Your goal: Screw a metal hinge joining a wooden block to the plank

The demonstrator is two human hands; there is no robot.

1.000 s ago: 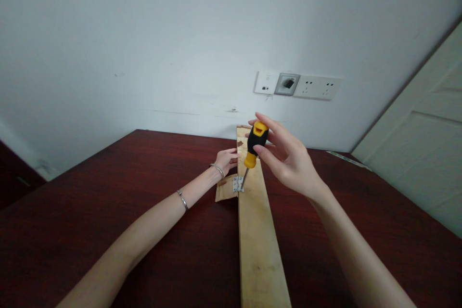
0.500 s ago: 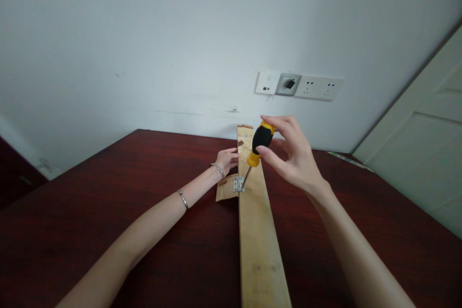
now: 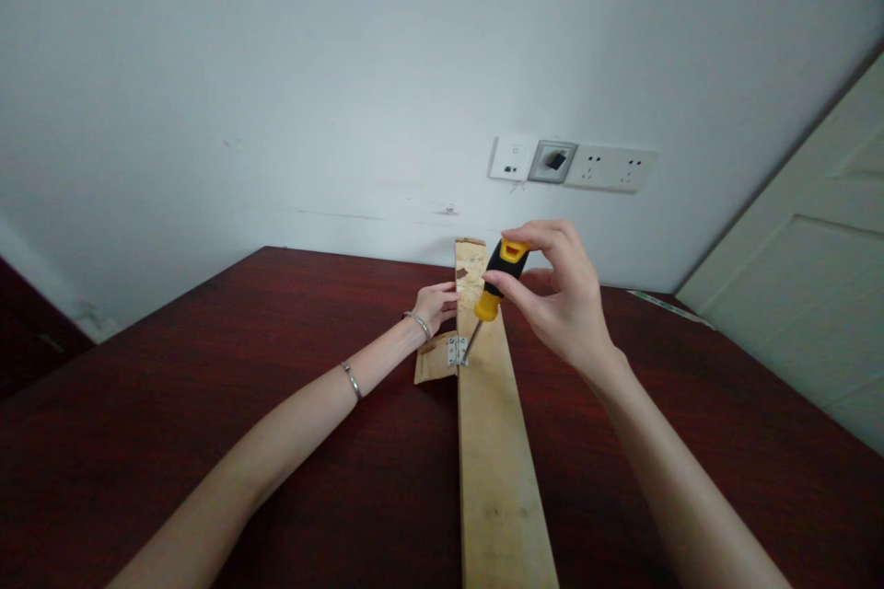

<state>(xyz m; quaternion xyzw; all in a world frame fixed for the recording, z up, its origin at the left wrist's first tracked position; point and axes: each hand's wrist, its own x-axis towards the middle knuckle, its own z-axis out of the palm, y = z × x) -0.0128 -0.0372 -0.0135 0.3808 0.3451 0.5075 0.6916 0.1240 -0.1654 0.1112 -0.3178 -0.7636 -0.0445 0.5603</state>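
Observation:
My right hand (image 3: 563, 299) grips a yellow and black screwdriver (image 3: 506, 259) between thumb and fingers. Its shaft slants down to the left, and the tip is at the right leaf of a small metal hinge (image 3: 453, 351). That hinge spans a long wooden board (image 3: 494, 442) and a short, rough-edged wood piece (image 3: 434, 368) on its left. At the board's left edge, beyond the hinge, my left hand (image 3: 436, 304) holds the board with its fingers against the side; some fingertips are hidden. Whether the tip sits in a screw is too small to tell.
Everything lies on a dark red wooden table (image 3: 331, 497) pushed against a white wall (image 3: 276, 64). Sockets and a switch plate (image 3: 611, 167) are on the wall behind. A flat, thin strip (image 3: 669, 308) rests near the back right edge, beside a pale door (image 3: 821, 294).
My right hand has turned the screwdriver handle slightly, with the thumb shifting left across it. My left hand, the board and the hinge have stayed in place.

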